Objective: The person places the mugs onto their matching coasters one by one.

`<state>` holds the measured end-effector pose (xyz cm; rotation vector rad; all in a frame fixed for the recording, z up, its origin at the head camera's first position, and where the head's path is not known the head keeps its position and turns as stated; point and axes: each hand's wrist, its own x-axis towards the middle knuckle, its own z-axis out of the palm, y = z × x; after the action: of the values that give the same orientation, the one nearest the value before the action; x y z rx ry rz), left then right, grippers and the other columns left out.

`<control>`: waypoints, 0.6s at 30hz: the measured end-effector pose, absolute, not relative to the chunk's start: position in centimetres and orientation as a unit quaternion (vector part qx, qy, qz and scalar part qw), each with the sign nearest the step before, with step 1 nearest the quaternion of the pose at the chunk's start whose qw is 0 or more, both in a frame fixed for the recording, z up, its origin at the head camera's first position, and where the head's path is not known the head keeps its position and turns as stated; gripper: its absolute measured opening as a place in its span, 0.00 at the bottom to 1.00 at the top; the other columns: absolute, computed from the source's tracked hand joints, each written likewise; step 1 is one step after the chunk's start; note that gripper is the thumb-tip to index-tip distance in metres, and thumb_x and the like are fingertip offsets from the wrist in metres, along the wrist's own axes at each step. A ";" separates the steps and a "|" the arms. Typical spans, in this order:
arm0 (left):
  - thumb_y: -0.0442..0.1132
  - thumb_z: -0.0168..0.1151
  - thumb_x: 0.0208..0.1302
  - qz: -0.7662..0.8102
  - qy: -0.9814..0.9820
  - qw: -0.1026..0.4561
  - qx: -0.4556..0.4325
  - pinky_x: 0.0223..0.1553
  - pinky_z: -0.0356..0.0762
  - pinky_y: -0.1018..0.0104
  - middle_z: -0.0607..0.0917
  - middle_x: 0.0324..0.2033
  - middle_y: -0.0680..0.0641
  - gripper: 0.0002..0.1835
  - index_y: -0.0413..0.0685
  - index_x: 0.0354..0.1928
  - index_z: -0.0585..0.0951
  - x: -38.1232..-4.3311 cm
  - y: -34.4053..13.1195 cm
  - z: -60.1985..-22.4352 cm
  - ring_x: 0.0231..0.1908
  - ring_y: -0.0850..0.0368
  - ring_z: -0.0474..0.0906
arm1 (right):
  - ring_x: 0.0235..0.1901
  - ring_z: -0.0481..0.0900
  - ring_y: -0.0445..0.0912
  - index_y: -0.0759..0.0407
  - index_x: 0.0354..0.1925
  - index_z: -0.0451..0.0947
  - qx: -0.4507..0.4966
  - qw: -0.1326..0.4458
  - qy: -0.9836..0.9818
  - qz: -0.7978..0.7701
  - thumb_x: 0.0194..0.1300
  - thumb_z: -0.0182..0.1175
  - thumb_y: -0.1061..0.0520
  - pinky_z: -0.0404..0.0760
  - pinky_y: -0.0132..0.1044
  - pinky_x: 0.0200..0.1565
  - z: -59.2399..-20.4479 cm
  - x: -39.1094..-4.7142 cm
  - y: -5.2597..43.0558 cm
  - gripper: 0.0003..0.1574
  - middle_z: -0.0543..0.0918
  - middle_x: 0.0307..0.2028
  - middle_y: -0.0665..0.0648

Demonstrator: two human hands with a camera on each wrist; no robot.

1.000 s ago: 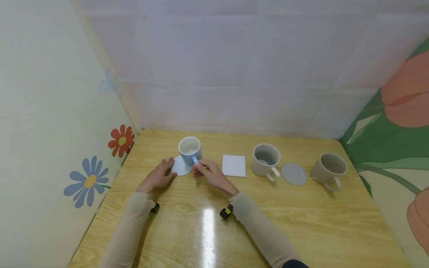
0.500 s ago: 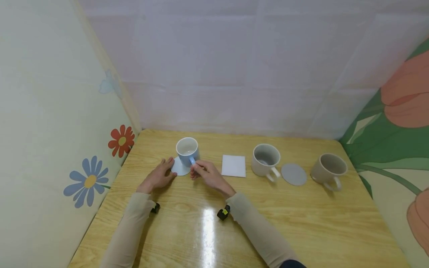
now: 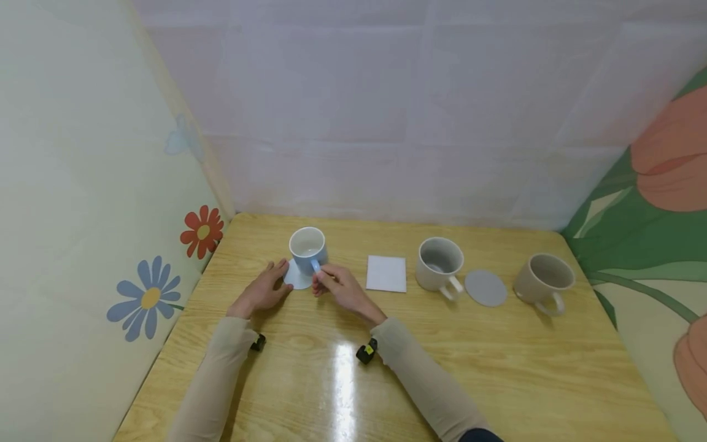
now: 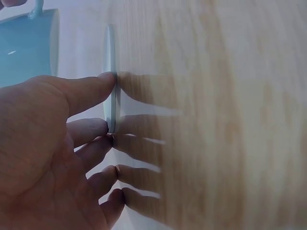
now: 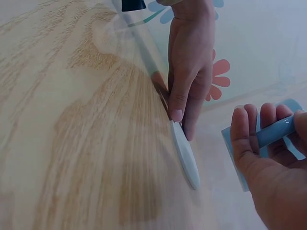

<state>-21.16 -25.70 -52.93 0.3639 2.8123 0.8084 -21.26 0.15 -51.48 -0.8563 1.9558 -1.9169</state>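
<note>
My right hand (image 3: 345,290) grips the handle of a light blue mug (image 3: 307,255), upright with a white inside. Both wrist views show a gap between the mug's base and a round pale blue coaster (image 3: 296,276), so the mug (image 4: 26,48) is held above it. My left hand (image 3: 262,290) is at the coaster's left side. Its thumb and index finger touch the rim of the coaster (image 4: 111,52), and its other fingertips rest on the table. In the right wrist view the coaster (image 5: 185,155) lies flat below the mug's base (image 5: 234,155).
Right of the mug lies a square white coaster (image 3: 386,274). Beyond it stand a light grey mug (image 3: 436,270), a round grey coaster (image 3: 486,288) and a beige-grey mug (image 3: 541,279). A draped cloth wall (image 3: 397,123) borders the wooden table (image 3: 431,380) at the back.
My right hand has shifted slightly left with the blue mug, which sits further over the round coaster in view. My left hand and the other mugs have stayed in place.
</note>
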 end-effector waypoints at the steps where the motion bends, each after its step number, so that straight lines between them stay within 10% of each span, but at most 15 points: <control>1: 0.40 0.59 0.80 0.273 0.949 0.096 0.123 0.79 0.50 0.26 0.56 0.82 0.32 0.37 0.32 0.82 0.58 -21.2 -25.7 -52.9 0.80 0.21 0.45 | 0.39 0.86 0.46 0.84 0.48 0.76 -0.296 0.135 0.674 -0.663 0.85 0.47 0.64 0.92 0.41 0.47 -51.6 -21.3 0.1 0.20 0.81 0.44 0.83; 13: 0.40 0.59 0.80 0.279 0.948 0.097 0.121 0.78 0.50 0.25 0.55 0.82 0.32 0.36 0.32 0.81 0.58 -21.0 -25.6 -53.0 0.80 0.20 0.45 | 0.41 0.87 0.62 0.86 0.48 0.75 -0.296 0.138 0.672 -0.665 0.85 0.46 0.65 0.92 0.54 0.49 -52.4 -21.4 -0.3 0.20 0.82 0.43 0.84; 18: 0.40 0.59 0.81 0.280 0.948 0.098 0.115 0.78 0.49 0.24 0.55 0.83 0.33 0.37 0.33 0.82 0.58 -21.1 -25.6 -52.8 0.80 0.21 0.44 | 0.41 0.88 0.53 0.85 0.49 0.75 -0.296 0.136 0.671 -0.666 0.85 0.47 0.63 0.93 0.46 0.49 -52.7 -21.6 -0.5 0.21 0.82 0.44 0.82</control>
<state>-21.09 -25.56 -52.85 0.3393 2.8046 0.8298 -21.58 -0.53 -52.71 -0.8560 1.9426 -1.9292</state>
